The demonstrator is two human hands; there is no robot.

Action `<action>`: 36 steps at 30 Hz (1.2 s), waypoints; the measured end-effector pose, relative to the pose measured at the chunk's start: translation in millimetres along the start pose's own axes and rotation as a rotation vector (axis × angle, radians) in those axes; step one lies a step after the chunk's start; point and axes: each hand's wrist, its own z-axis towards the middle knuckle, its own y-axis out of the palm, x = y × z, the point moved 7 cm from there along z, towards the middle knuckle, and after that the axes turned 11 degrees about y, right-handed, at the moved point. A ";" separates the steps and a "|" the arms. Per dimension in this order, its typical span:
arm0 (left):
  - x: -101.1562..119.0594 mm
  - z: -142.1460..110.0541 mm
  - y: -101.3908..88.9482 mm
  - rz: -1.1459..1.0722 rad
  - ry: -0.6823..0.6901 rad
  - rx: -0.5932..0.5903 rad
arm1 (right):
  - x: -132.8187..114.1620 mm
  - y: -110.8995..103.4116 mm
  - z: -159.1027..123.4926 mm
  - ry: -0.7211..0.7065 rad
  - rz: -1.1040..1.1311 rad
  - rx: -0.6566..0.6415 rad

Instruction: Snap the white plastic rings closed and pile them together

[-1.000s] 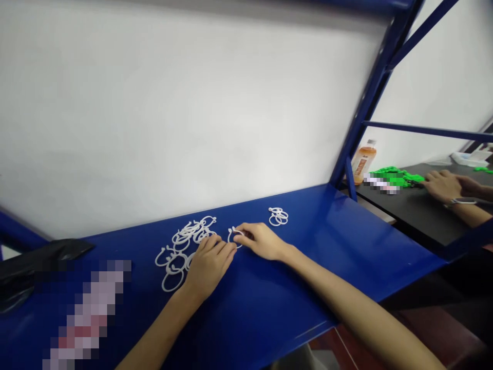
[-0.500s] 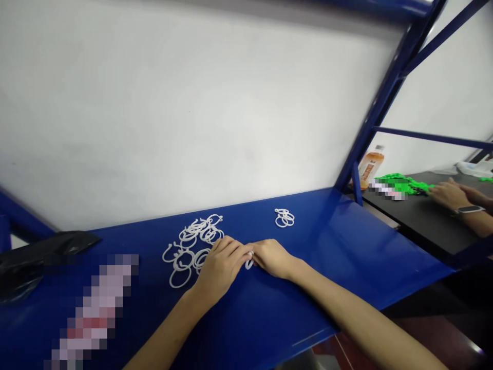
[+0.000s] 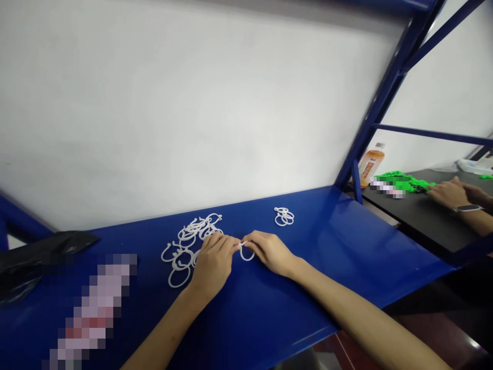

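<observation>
Between my hands hangs a white plastic curtain ring (image 3: 247,259), its loop pointing down toward the table. My left hand (image 3: 211,264) pinches one side near the top of the ring with thumb and fingertips. Opposite it, my right hand (image 3: 271,252) pinches the other side, fingers curled. The fingertips cover part of the ring's top, where I cannot tell whether its ends are joined. A loose pile of similar rings (image 3: 187,240), several of them with a gap, lies beside and partly behind my left hand. A smaller cluster of rings (image 3: 285,216) lies beyond my right hand.
The blue table (image 3: 327,241) meets a white wall (image 3: 192,113). A black plastic bag (image 3: 65,244) and a blurred-out pinkish item (image 3: 98,303) lie left. Past the blue frame post (image 3: 370,118), another person's hands (image 3: 449,192) are near green pieces (image 3: 400,181) and a bottle (image 3: 373,164).
My hands have drawn slightly apart and shifted a little left. The held ring, mostly covered and seen narrow before, now shows its round loop between them.
</observation>
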 end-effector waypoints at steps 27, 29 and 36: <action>-33.8 -10.2 10.0 0.260 -0.224 -0.165 | 42.9 -22.9 9.0 0.316 -0.193 0.149; -50.3 -15.3 5.3 0.375 -0.334 -0.193 | 64.8 -48.8 13.3 0.464 -0.359 0.323; -78.6 -28.7 13.6 0.347 -0.474 -0.361 | 112.4 -92.1 26.4 0.725 -0.547 0.530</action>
